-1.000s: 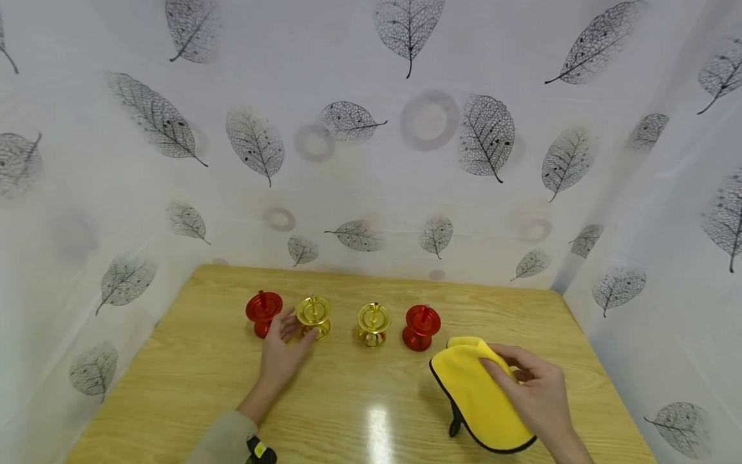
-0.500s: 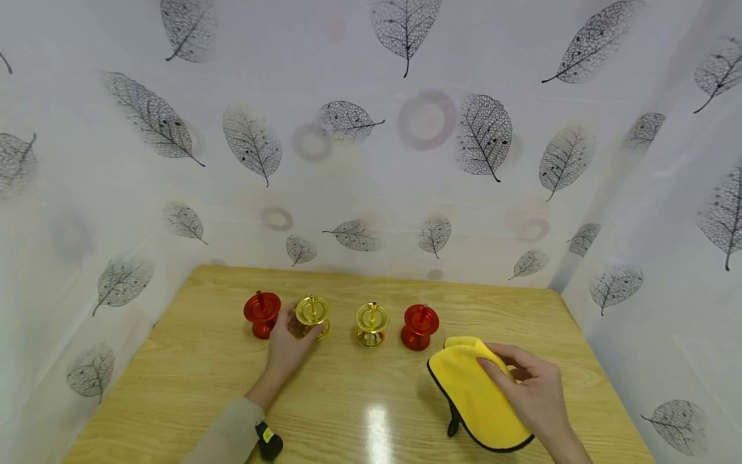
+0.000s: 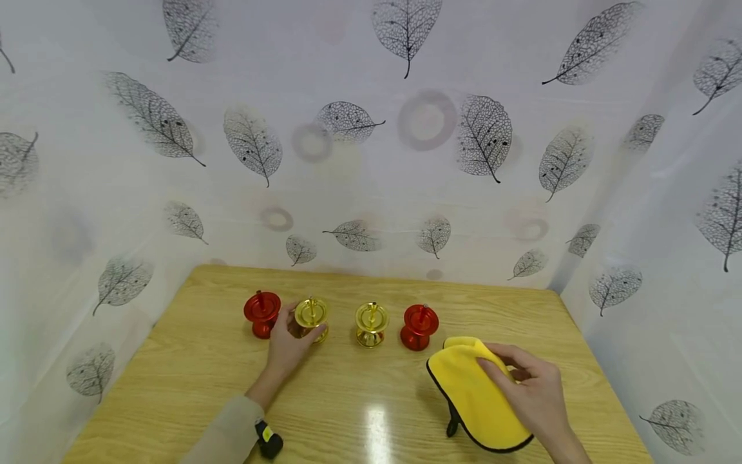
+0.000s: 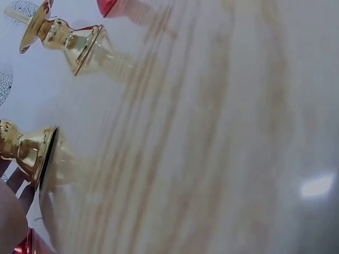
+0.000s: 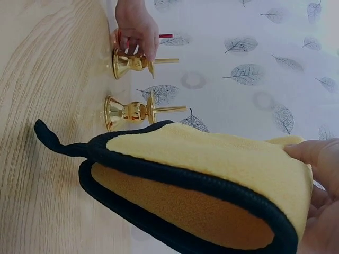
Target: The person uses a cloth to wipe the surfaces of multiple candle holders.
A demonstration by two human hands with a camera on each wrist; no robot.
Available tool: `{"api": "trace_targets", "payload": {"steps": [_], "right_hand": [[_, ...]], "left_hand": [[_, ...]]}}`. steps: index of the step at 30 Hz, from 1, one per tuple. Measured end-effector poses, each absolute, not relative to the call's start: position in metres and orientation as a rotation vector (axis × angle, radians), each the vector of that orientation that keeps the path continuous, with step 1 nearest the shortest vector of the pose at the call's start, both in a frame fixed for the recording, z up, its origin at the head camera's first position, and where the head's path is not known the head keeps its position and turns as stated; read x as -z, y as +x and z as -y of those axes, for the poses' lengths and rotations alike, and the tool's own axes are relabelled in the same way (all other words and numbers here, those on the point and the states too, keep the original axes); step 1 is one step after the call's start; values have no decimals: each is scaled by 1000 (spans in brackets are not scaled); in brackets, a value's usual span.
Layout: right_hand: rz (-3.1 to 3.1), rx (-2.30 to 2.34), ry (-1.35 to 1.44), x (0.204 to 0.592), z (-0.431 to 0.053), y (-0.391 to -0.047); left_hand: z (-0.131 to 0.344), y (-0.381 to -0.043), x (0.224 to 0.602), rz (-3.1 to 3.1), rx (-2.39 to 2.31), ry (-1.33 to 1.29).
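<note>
My left hand (image 3: 285, 348) grips the stem of the left gold candle holder (image 3: 311, 312), thumb in front and fingers round its left side. Its dish and upright centre tube show above the hand. In the left wrist view the dark underside edge of its base (image 4: 48, 156) shows beside the fingers. My right hand (image 3: 536, 390) pinches a folded yellow cloth (image 3: 475, 396) with black edging between thumb and fingers. In the right wrist view the cloth's black loop (image 5: 55, 143) sticks out over the table.
A red candle holder (image 3: 262, 312) stands just left of my left hand. To the right stand another gold holder (image 3: 371, 322) and a red one (image 3: 420, 325), in a row on the wooden table (image 3: 342, 399). A leaf-patterned curtain (image 3: 371, 167) encloses the back and sides.
My left hand has moved right and closed round the left gold candle holder, which has shifted very slightly. The right hand still holds the cloth in about the same place.
</note>
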State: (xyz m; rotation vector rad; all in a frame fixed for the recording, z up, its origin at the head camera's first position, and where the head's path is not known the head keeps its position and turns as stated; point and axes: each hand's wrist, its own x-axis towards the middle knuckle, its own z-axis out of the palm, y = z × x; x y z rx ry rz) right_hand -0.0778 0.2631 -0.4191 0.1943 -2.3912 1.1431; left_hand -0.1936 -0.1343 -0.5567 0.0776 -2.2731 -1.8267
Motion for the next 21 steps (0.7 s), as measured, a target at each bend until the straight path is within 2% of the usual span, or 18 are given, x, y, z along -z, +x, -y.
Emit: {"api": "trace_targets", "payload": {"steps": [12,21], "right_hand": [[2405,-1135,177,420,-261,-78],[2414,-1136,174,420,-257,-79]], "left_hand": [[129,-169,540,2349,1722,60],[117,-152,525,2318,1602,-131]]}}
